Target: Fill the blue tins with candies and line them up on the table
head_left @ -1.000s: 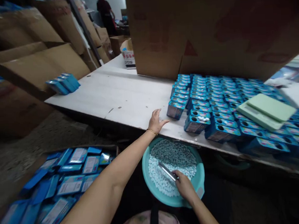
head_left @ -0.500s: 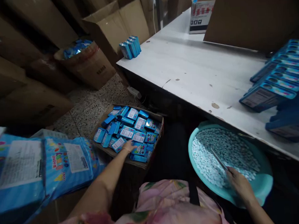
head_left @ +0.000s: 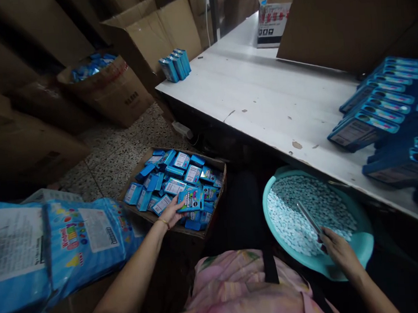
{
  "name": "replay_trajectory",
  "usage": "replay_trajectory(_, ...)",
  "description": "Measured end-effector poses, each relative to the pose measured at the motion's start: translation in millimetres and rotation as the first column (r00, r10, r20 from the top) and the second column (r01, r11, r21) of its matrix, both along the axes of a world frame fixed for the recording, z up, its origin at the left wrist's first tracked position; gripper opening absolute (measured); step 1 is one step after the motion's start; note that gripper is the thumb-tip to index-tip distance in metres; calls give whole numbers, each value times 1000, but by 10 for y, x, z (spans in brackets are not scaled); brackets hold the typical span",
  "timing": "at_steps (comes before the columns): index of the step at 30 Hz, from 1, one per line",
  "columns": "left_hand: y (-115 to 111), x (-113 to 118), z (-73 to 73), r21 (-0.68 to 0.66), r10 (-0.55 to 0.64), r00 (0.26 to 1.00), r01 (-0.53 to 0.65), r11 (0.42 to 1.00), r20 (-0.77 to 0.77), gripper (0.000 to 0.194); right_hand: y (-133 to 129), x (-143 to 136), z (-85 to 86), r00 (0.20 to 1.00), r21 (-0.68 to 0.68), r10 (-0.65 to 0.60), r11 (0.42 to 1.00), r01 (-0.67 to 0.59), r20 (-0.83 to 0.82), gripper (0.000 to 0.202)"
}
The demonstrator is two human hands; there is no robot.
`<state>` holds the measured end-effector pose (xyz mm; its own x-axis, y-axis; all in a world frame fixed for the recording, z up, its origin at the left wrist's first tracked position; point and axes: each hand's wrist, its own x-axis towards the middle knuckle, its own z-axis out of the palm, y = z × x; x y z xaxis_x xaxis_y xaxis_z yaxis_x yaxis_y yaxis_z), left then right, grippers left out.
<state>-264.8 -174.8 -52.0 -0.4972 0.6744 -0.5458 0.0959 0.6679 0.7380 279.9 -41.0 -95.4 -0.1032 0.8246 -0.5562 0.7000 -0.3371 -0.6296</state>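
Note:
My left hand (head_left: pixel 172 212) grips a small blue printed box (head_left: pixel 190 199) by its left end, just above the other boxes. Beneath it, a shallow carton (head_left: pixel 223 177) is filled with several similar blue boxes (head_left: pixel 176 185), lying in a jumble. My right hand (head_left: pixel 337 246) is closed around a narrow metal scoop (head_left: pixel 309 218), its long end slanting up and left. The scoop is over a turquoise basin (head_left: pixel 269 219) of small pale blue, pillow-shaped candies (head_left: pixel 293 228). Whether its tip touches them I cannot tell.
A white worktable (head_left: pixel 261 92) runs diagonally above the basin. Rows of blue boxes (head_left: pixel 369 113) stand at its right, and a small group of boxes (head_left: pixel 175 65) at its far left corner. Blue candy bags (head_left: pixel 82 235) lie at left. Large cartons (head_left: pixel 102 94) stand behind.
My left hand has taken hold of one blue box and raised it slightly from the pile. My right hand keeps the scoop over the basin. The view has shifted a little.

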Motion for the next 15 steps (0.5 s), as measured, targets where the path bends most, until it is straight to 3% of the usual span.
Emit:
replay_trajectory(3,39,329,331,149,-151,926,105,983,345,52,-3,55,-52,999,6,-30,1000,31,-31,44)
replay_trajectory(5,96,674,460,209,-338,865,276,938,371,53,-6,48,-34,1000,46,-7,999,9,-29,43)
replay_trajectory(6,122,858,501,225,-430,857,376,899,285,52,-2,37,-4,1000,75,14,997,-12,-19,43)
replay_trajectory(8,155,1188,564,220,-567,823,560,799,-35,46,28,16,97,995,152,84,984,-91,50,41)
replay_trajectory(9,160,1317,594,196,-613,761,648,736,-213,44,56,11,165,985,192,122,971,-143,118,39)
replay_trajectory(11,156,1483,663,111,-686,561,805,583,-463,46,135,18,317,938,256,153,937,-238,311,37)
replay_trajectory(13,141,1549,730,10,-736,363,900,437,-571,58,227,34,461,851,296,113,907,-299,512,40)
replay_trajectory(15,125,1565,770,-58,-736,251,929,367,-629,75,316,29,555,755,305,66,889,-341,652,40)
